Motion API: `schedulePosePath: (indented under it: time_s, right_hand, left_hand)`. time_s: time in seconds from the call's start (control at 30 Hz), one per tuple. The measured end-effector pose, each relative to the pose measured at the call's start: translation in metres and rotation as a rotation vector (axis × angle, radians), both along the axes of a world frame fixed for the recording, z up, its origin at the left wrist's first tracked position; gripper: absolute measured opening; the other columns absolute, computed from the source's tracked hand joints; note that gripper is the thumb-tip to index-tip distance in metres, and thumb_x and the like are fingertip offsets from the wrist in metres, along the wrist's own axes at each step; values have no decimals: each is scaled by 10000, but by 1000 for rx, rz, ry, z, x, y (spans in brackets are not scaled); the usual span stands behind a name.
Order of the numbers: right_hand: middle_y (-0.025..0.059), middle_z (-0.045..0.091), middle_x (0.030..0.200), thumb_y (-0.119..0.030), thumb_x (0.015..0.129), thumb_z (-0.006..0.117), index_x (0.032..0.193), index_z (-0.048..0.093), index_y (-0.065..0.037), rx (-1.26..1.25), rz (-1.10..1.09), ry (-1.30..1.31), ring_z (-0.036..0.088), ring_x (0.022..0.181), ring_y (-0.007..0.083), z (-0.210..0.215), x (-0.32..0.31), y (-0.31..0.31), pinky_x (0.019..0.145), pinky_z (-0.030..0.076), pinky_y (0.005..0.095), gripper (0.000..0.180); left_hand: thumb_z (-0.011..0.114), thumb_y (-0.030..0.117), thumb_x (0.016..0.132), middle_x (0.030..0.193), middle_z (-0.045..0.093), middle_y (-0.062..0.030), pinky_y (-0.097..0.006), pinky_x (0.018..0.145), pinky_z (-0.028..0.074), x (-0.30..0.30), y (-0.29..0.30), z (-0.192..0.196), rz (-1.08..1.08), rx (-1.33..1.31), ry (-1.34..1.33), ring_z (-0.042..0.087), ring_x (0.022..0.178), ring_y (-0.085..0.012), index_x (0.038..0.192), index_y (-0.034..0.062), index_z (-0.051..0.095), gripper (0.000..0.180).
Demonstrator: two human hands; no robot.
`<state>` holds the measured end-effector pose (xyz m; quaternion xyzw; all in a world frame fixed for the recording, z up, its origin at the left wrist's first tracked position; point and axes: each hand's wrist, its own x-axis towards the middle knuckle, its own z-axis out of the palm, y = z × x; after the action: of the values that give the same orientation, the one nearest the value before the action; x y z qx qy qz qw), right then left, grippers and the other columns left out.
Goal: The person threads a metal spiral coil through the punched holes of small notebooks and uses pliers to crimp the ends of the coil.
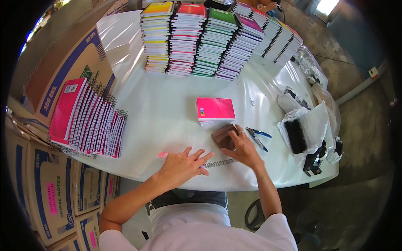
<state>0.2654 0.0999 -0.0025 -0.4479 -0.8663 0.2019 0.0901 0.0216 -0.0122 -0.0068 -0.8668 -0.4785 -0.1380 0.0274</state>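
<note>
My left hand (pixel 184 164) lies low over the near edge of the table with its fingers spread. A thin metal spiral binding coil (pixel 220 163) runs from beside its thumb and index finger toward my right wrist. A small pink piece (pixel 162 154) shows at the back of that hand, mostly covered. My right hand (pixel 243 149), a ring on one finger, grips a dark brown block (pixel 221 136); its exact kind is unclear. Just beyond the block sits a short stack of pink-covered note pads (pixel 215 108). Blue-handled pliers (pixel 257 138) lie right of my right hand.
Tall stacks of spiral notebooks (pixel 184 42) stand at the far side. Pink spiral notebooks (pixel 86 121) lean in a row at left, before a cardboard box (pixel 75 71). Plastic bags with black coils (pixel 297 129) lie at right. More boxes (pixel 50 192) are stacked below left.
</note>
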Motion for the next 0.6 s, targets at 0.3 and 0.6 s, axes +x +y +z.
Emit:
schedulePosePath:
  time_s: [0.3,0.6]
  right_hand:
    - [201,615,1319,-237,860,648,1166,696,29,-762,526,432,584,1227,323,33,-25,26,1052,417,393,408]
    - [250,611,1293,-257,845,685,1144,692,67,-846,630,662,560,1243,373,20,-25,38,1049,424,431,442]
  left_hand:
    - [660,608,811,867,702,-106,-391,534,520,-24,10,12,240,-349,-97,658,606,-340,1555,119,205,1000]
    - [617,644,837,826,697,-127,-445,582,526,-28,29,13,193,-387,-165,667,645,-357,1568,115,140,1020]
